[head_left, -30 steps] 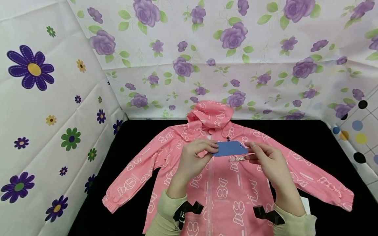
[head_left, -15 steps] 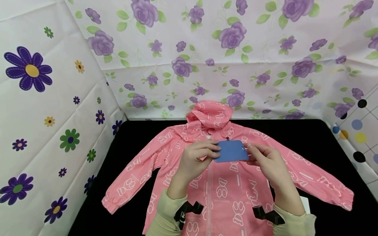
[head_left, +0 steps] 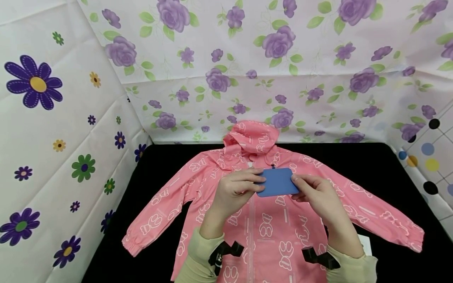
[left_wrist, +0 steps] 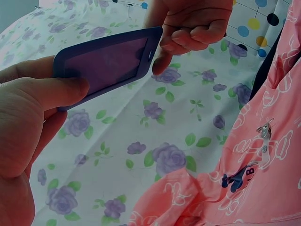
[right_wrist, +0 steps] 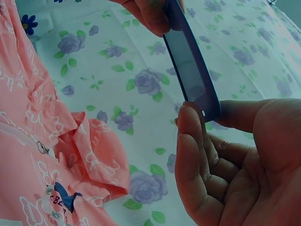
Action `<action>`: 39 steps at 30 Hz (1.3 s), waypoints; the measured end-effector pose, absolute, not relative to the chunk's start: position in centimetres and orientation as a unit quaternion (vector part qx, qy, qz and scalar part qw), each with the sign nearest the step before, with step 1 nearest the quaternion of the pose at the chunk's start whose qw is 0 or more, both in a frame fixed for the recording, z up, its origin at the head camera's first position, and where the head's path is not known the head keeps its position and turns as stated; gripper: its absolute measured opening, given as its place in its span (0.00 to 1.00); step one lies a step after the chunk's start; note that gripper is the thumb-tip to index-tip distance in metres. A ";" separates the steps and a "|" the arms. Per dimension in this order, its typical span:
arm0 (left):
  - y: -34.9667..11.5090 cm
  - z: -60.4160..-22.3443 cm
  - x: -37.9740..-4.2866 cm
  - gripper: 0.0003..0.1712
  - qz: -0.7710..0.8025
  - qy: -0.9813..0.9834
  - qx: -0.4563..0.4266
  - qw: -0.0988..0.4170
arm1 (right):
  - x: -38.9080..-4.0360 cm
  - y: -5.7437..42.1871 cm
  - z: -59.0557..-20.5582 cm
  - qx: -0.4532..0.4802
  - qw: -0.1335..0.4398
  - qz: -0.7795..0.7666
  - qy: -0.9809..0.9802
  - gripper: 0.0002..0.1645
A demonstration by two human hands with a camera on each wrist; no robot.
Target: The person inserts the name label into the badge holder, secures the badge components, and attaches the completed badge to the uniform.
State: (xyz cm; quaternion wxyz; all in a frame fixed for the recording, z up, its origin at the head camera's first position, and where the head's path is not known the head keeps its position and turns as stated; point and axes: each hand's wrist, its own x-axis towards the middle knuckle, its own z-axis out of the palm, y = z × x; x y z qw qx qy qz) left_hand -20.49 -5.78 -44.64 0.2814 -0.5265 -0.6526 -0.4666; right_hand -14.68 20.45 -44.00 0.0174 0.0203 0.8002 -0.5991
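A blue card holder (head_left: pixel 278 182) is held above the chest of a pink hooded jacket (head_left: pixel 269 243), between the two hands. Its long axis runs left to right, nearly level and across the line of the jacket's zip (head_left: pixel 250 239), which runs near to far. The plain blue back faces up and towards the person, while the side with the window (left_wrist: pixel 108 66) is turned away; the end with the slot (right_wrist: pixel 203 113) points right. The left hand (head_left: pixel 235 190) pinches the left end, fingertips over the blue back and thumb on the window side. The right hand (head_left: pixel 320 196) pinches the right end between thumb and fingertips, the thumb on the blue back. Below the holder, a small clip (left_wrist: pixel 265 141) with a clear strap is on the jacket's chest, beside a dark blue print (left_wrist: pixel 239 178). The jacket lies on a black bench (head_left: pixel 339 155), its hood (head_left: pixel 250 137) at the far side and its sleeves spread left and right. A white flat piece (head_left: pixel 366 245) shows on the bench beside the right forearm.
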 end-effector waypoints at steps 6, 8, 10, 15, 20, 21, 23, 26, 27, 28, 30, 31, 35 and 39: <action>-5.8 -44.5 -20.4 0.16 -0.459 -0.651 -0.532 0.288 | -14.5 20.4 -43.8 0.014 0.012 -0.601 0.799 0.28; -5.8 -44.5 -20.4 0.17 -0.459 -0.651 -0.531 0.288 | -14.4 20.4 -43.7 0.012 0.009 -0.601 0.799 0.28; -5.8 -44.5 -20.4 0.17 -0.458 -0.651 -0.532 0.288 | -14.4 20.4 -43.7 0.011 0.006 -0.601 0.799 0.28; -5.8 -44.6 -20.5 0.17 -0.457 -0.650 -0.534 0.289 | -14.4 20.4 -43.8 0.010 0.001 -0.600 0.800 0.28; -5.7 -44.6 -20.5 0.16 -0.458 -0.650 -0.533 0.290 | -14.4 20.5 -43.8 0.010 -0.006 -0.597 0.802 0.27; -5.7 -44.6 -20.5 0.16 -0.458 -0.650 -0.533 0.289 | -14.4 20.5 -43.8 0.009 -0.007 -0.596 0.803 0.27; -5.6 -44.6 -20.5 0.16 -0.460 -0.650 -0.532 0.287 | -14.3 20.5 -43.8 0.009 -0.009 -0.593 0.805 0.26; -5.6 -44.6 -20.5 0.16 -0.462 -0.652 -0.531 0.282 | -14.3 20.5 -43.7 0.009 -0.010 -0.591 0.807 0.26; -5.6 -44.6 -20.5 0.15 -0.463 -0.652 -0.530 0.281 | -14.3 20.5 -43.7 0.009 -0.010 -0.591 0.807 0.26; -5.6 -44.7 -20.5 0.15 -0.463 -0.653 -0.530 0.280 | -14.3 20.5 -43.7 0.008 -0.010 -0.591 0.807 0.26; -5.6 -44.7 -20.6 0.15 -0.463 -0.657 -0.526 0.278 | -14.3 20.5 -43.6 0.008 -0.010 -0.591 0.807 0.26; -5.6 -44.8 -20.6 0.14 -0.463 -0.660 -0.523 0.277 | -14.3 20.5 -43.6 0.008 -0.010 -0.591 0.806 0.26; -5.6 -44.8 -20.5 0.13 -0.462 -0.676 -0.508 0.269 | -14.2 20.5 -43.4 0.014 -0.010 -0.593 0.805 0.26; -5.6 -44.9 -20.4 0.13 -0.461 -0.689 -0.493 0.263 | -14.1 20.4 -43.4 0.019 -0.013 -0.594 0.804 0.26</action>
